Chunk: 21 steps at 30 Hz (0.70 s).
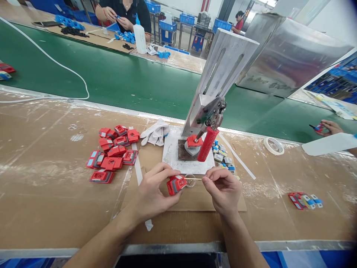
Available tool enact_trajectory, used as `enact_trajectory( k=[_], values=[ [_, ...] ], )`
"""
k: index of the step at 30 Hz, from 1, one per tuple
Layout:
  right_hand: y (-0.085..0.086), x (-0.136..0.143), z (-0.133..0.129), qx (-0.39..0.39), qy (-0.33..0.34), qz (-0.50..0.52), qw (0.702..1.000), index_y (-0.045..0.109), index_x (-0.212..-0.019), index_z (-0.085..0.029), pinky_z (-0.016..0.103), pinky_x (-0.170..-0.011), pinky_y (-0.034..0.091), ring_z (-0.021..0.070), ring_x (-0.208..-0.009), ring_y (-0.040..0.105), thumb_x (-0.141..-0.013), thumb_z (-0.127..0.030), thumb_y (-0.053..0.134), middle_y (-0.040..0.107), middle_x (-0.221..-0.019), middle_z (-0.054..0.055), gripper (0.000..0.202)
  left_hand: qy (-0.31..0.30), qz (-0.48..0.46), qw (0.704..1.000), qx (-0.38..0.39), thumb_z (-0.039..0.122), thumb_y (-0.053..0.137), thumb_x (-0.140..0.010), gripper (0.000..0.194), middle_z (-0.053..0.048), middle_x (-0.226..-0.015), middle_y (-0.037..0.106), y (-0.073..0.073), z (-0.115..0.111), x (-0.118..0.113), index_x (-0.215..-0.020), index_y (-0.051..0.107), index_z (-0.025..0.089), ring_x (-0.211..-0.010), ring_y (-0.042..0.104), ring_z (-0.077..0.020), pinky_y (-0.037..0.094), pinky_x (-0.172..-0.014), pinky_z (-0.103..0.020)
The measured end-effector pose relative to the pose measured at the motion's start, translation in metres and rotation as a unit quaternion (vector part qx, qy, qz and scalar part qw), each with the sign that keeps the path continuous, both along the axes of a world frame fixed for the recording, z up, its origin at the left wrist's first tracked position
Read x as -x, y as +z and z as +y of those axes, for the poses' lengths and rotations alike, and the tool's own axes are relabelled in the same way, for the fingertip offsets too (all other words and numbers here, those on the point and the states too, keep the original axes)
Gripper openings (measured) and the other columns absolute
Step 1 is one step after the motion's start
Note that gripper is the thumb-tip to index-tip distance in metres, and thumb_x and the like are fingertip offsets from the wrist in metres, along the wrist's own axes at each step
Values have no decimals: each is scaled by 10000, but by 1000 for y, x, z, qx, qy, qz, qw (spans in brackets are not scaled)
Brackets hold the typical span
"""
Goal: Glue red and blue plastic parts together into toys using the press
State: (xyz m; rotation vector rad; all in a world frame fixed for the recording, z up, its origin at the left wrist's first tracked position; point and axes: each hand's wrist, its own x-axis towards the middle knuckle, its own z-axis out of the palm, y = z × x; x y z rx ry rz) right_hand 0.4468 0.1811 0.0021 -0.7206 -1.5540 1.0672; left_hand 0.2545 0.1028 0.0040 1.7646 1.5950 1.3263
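Note:
My left hand (157,191) holds a red and grey plastic part (176,184) between thumb and fingers. Pinched in my right hand (224,190) is a thin wooden stick (196,179), its far end at the right side of that part. Just behind the stick lies a small clear round dish (190,181). A clamp press with a red handle (208,144) stands on a white base plate (171,154) beyond my hands, with another red part (194,141) under its tip.
Several red parts (111,163) are heaped at left beside a white glove (156,133). Small grey, blue and yellow pieces (223,156) lie right of the press. Farther right are a tape roll (273,146) and another person's hand (330,127) near a white bottle (326,144).

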Motion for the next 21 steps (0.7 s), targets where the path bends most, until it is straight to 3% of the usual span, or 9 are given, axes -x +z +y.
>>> enact_trajectory(
  k=[6, 9, 13, 21],
  values=[
    [3, -19, 12, 10, 2, 16, 1000, 594, -744, -218, 261, -579, 468, 145, -650, 605, -840, -134, 759, 649, -699, 3, 208, 7, 0, 1000, -2, 82, 733, -757, 293, -28, -934, 655, -4, -1, 3, -1034, 708, 176, -828, 660, -138, 534, -755, -231],
    [3, -27, 19, 1, 21, -96, 995, 593, -740, -210, 249, -534, 416, 129, -604, 556, -839, -148, 757, 660, -708, 7, 202, 7, -2, 1000, 2, 111, 753, -783, 310, -32, -981, 656, -8, -2, 5, -1080, 706, 186, -875, 670, -142, 534, -786, -230],
    [-1, -23, 20, -30, 63, -252, 965, 581, -718, -196, 236, -507, 365, 99, -540, 463, -848, -160, 714, 631, -660, -11, 188, 15, 0, 1000, 12, 159, 765, -817, 307, -36, -1021, 657, -12, -1, 8, -1114, 702, 202, -910, 678, -151, 535, -795, -237],
    [-9, -18, 19, -54, 63, -294, 952, 589, -743, -198, 227, -537, 368, 95, -560, 471, -872, -172, 673, 621, -670, -28, 155, 33, 9, 999, 31, 159, 754, -820, 314, -36, -1048, 667, -11, 0, 10, -1124, 698, 211, -949, 673, -168, 521, -834, -261]
  ],
)
